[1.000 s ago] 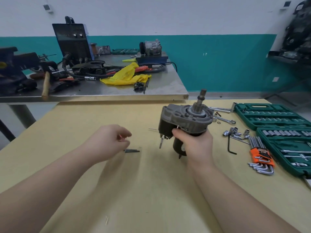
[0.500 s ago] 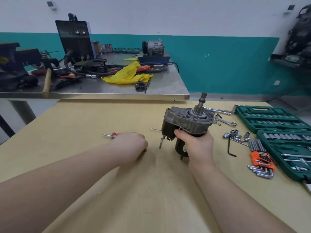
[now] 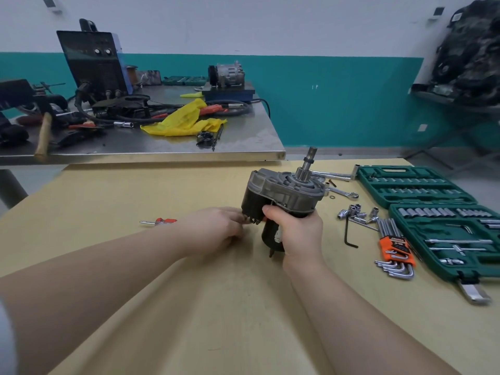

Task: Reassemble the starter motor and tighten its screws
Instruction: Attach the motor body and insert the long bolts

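The head view shows the starter motor (image 3: 281,201) held upright above the middle of the wooden bench (image 3: 135,190), shaft pointing up. The right hand (image 3: 299,234) grasps its black body from the near side, fingers wrapped round it. The left hand (image 3: 216,230) reaches to the motor's lower left end, fingertips at the small terminals there; whether it pinches a screw or only touches the casing cannot be told, since the fingers are hidden behind the hand.

The step in hand looks like fitting a fastener into the lower end of the motor. Next it would need a tool brought in to tighten it, while the right hand steadies the body.

A small red-handled screwdriver (image 3: 159,221) lies just left of the left hand. Toward the right edge sit loose sockets (image 3: 354,213), a black hex key (image 3: 349,235), an orange hex key set (image 3: 395,250) and two green socket cases (image 3: 411,185). Nothing blocks the reach to the screwdriver.
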